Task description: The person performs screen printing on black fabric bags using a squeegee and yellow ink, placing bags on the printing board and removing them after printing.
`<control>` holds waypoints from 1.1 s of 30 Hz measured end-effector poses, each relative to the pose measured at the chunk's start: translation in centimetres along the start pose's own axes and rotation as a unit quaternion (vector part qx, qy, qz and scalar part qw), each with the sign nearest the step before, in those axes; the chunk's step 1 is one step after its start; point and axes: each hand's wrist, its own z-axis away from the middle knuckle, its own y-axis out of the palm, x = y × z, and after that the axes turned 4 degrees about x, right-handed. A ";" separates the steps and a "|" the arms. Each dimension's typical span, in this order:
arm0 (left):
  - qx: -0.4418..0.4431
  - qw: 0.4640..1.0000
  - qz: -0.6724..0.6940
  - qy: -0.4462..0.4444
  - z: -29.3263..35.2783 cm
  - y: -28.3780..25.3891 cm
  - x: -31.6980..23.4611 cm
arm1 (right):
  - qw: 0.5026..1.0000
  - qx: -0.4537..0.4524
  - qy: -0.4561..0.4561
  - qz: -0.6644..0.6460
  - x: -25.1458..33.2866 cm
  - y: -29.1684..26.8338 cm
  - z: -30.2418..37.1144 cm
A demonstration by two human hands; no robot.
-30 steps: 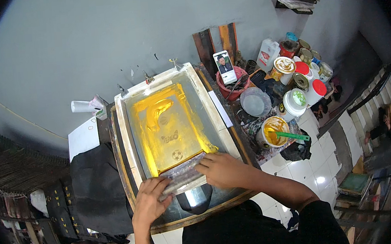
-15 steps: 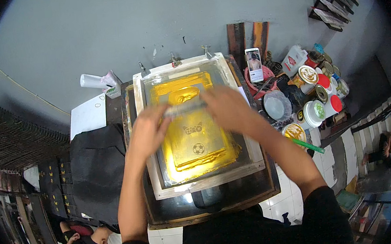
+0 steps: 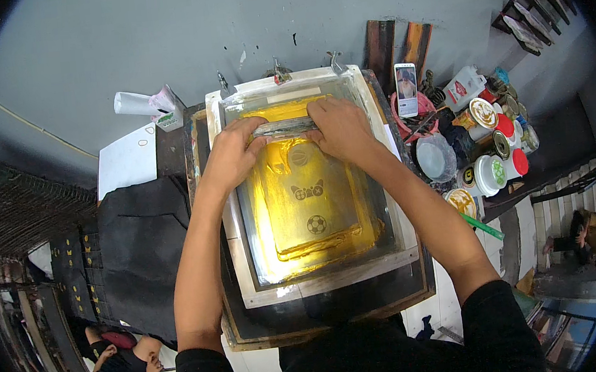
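Upper center of frame, grips squeegee ends with left hand and right hand, over yellow ink on framed screen.

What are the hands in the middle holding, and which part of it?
A grey squeegee: the left hand grips its left end, the right hand its right end.

The left forearm leans slightly inward; the right forearm slants more sharply. The left hand and right hand face each other, apart, gripping with curled fingers and lower thumbs; the right fingers seem pressed together, though softly blurred.
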 end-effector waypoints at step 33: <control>0.016 1.000 0.000 -0.020 22.8 3.8 -10.4 | 0.991 -0.080 -0.103 0.039 9.1 0.0 21.9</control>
